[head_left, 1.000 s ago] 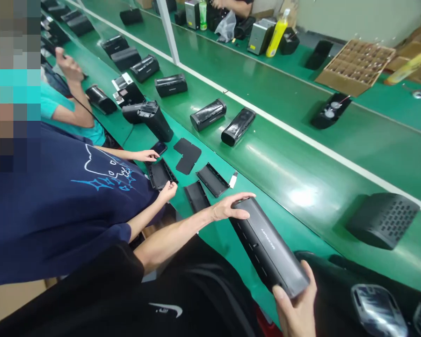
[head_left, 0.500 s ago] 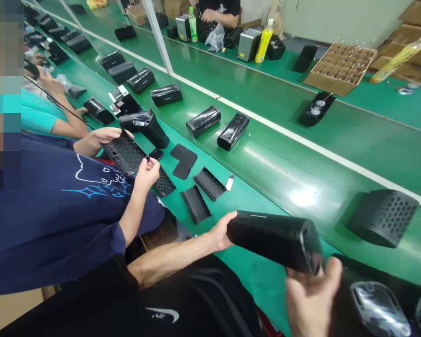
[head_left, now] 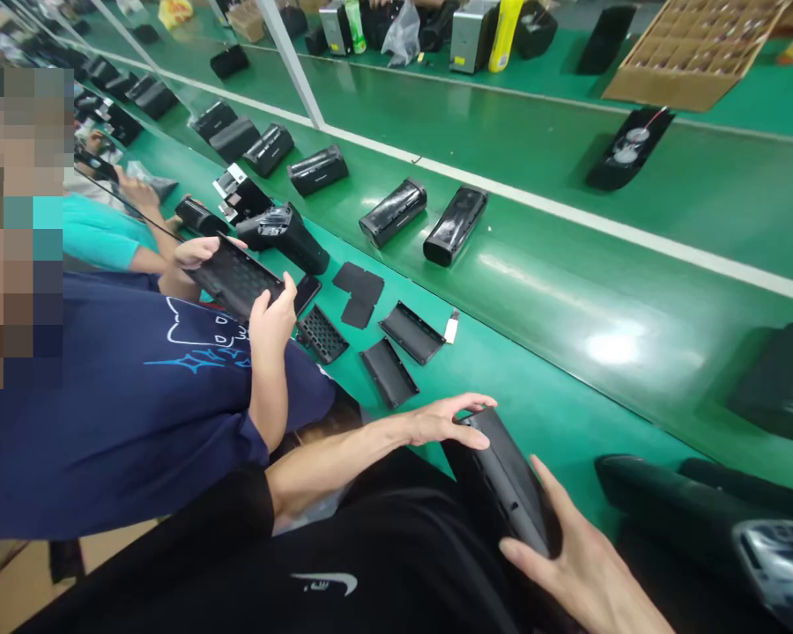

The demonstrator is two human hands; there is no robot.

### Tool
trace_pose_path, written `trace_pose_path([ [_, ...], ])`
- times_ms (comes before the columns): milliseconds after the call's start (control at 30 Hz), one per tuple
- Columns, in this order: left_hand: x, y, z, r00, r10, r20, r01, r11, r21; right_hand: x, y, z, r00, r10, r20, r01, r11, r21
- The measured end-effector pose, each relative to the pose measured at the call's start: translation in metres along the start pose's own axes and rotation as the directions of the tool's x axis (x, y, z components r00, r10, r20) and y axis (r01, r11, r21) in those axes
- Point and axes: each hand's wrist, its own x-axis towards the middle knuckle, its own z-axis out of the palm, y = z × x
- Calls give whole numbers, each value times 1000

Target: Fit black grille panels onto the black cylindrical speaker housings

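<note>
Over the near edge of the long green surface (head_left: 548, 409), an elongated black plastic case (head_left: 502, 471) is held tilted between the wearer's two bare hands. The left hand (head_left: 446, 423) is clamped on its far end, thumb lying on the upper face and the other fingers reaching over the end. The right hand (head_left: 559, 533) grips the nearer end, thumb on one side and forefinger spread along the other; its remaining fingers are hidden, so their hold cannot be told.

Left of the case, near the middle of the surface, lie two shallow black trough-shaped shells (head_left: 413, 333), just beside each other with their hollow sides up. A small white tag with a dark end (head_left: 451, 329) lies by the far edge, next to the farther shell. Farther left are a flat black notched sheet (head_left: 360, 295) and a black perforated panel (head_left: 322, 335). At the near edge there, a co-worker in a navy shirt (head_left: 138, 423) holds a black hollow cover (head_left: 234, 275) in both hands. Beyond the far edge, two glossy film-covered black cases (head_left: 393, 213) rest on the green belt (head_left: 548, 260). Toward the right end of the surface lies a large rounded black case (head_left: 661, 493).
</note>
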Motion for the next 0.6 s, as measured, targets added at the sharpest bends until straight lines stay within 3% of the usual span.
trace_pose_path([
  [100, 19, -41, 59, 985, -131, 108, 148, 976, -158, -19, 23, 15, 994, 43, -104, -18, 974, 228],
  [167, 23, -62, 72, 972, -185, 145, 220, 935, -279, -34, 35, 28, 980, 76, -183, -7, 938, 347],
  [300, 19, -71, 65, 962, -186, 201, 245, 912, -328, -52, 37, 51, 949, 136, -286, 17, 879, 476],
  [400, 14, -67, 61, 977, -160, 143, 198, 929, -312, -56, 29, 59, 931, 154, -332, 35, 866, 499],
  [600, 12, -79, 69, 978, -182, 98, 203, 937, -286, -54, 30, 65, 932, 198, -303, 18, 810, 586],
])
